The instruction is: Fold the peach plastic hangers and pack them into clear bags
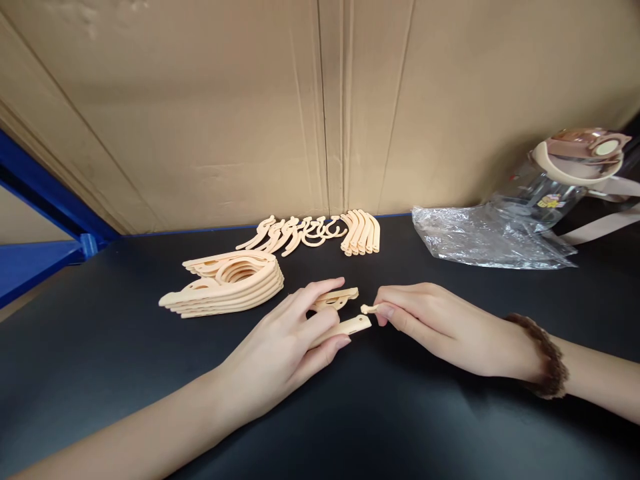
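My left hand (295, 337) grips a peach plastic hanger body (345, 300) on the black table (125, 373), its end sticking out towards the right. My right hand (440, 327) pinches a small peach plastic piece (370, 309) between thumb and fingers, its tip a short gap from the hanger body's end. A brown scrunchie (547, 357) sits on my right wrist. A stack of the same hanger bodies (227, 283) lies just left of my left hand. Behind it lie several hook pieces (295, 233) and a bundle of curved arm pieces (361, 233).
A crumpled clear plastic bag (480, 237) lies at the back right, with a clear water bottle with a beige lid (565, 177) and strap on its side behind it. A cardboard wall (300, 100) closes the back. A blue metal frame (40, 220) runs along the left.
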Demonstrator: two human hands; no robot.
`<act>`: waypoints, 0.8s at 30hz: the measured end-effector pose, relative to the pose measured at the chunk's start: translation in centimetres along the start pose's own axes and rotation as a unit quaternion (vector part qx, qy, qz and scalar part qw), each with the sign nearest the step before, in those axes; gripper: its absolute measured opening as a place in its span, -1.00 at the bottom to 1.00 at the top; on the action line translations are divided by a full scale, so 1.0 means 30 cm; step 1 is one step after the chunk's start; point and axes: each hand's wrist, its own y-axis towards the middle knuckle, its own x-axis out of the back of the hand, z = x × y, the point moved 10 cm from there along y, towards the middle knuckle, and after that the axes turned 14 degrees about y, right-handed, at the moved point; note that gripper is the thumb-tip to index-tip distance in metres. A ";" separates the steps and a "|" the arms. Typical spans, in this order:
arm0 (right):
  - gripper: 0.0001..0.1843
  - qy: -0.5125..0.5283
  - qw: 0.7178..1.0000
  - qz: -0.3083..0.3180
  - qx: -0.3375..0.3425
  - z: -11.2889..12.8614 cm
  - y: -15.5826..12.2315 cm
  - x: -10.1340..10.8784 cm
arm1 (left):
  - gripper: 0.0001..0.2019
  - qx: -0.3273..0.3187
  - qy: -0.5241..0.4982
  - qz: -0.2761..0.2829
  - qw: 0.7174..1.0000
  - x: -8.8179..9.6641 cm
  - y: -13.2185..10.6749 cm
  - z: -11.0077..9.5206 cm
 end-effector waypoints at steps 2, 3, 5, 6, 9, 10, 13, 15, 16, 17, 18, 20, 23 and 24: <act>-0.62 0.001 1.000 0.002 -0.007 0.001 -0.001 -0.004 | -0.81 -0.009 0.010 -0.002 1.000 -0.003 -0.001 -0.004; -0.62 0.002 1.000 0.003 -0.010 0.001 -0.002 -0.005 | -0.82 -0.014 0.016 -0.004 1.000 -0.003 0.000 -0.008; -0.61 0.005 1.000 0.002 -0.011 0.004 -0.005 -0.006 | -0.82 -0.025 0.025 -0.010 0.999 0.002 0.002 -0.015; -0.61 0.006 1.000 -0.001 -0.010 0.006 -0.007 -0.005 | -0.82 -0.029 0.027 -0.015 0.999 0.006 0.003 -0.018; -0.61 0.010 1.000 -0.007 -0.010 0.009 -0.011 -0.004 | -0.83 -0.031 0.026 -0.022 0.999 0.012 0.006 -0.019; -0.61 0.010 1.000 -0.006 -0.010 0.010 -0.011 -0.007 | -0.84 -0.030 0.026 -0.022 0.999 0.011 0.006 -0.019; -0.61 0.008 1.000 -0.003 -0.009 0.010 -0.010 -0.013 | -0.83 -0.036 0.036 -0.026 0.998 0.008 0.004 -0.023; -0.61 0.009 1.000 -0.008 -0.008 0.009 -0.008 -0.012 | -0.82 -0.040 0.044 -0.031 0.998 0.007 0.002 -0.027; -0.61 0.011 1.000 -0.012 -0.008 0.008 -0.007 -0.010 | -0.82 -0.041 0.047 -0.033 0.998 0.007 0.002 -0.028; -0.62 0.012 1.000 -0.014 -0.009 0.007 -0.007 -0.009 | -0.81 -0.041 0.048 -0.033 0.997 0.007 0.002 -0.029; -0.62 0.012 1.000 -0.017 -0.010 0.006 -0.006 -0.008 | -0.80 -0.041 0.049 -0.031 0.998 0.006 0.002 -0.029; -0.63 0.009 1.000 -0.021 -0.012 0.004 -0.006 -0.007 | -0.79 -0.040 0.050 -0.027 0.998 0.007 0.002 -0.029; -0.63 0.012 1.000 -0.024 -0.011 0.007 -0.007 -0.005 | -0.80 -0.041 0.053 -0.027 0.997 0.012 0.004 -0.029; -0.63 0.016 1.000 -0.023 -0.008 0.010 -0.008 -0.005 | -0.80 -0.041 0.054 -0.028 0.997 0.014 0.005 -0.030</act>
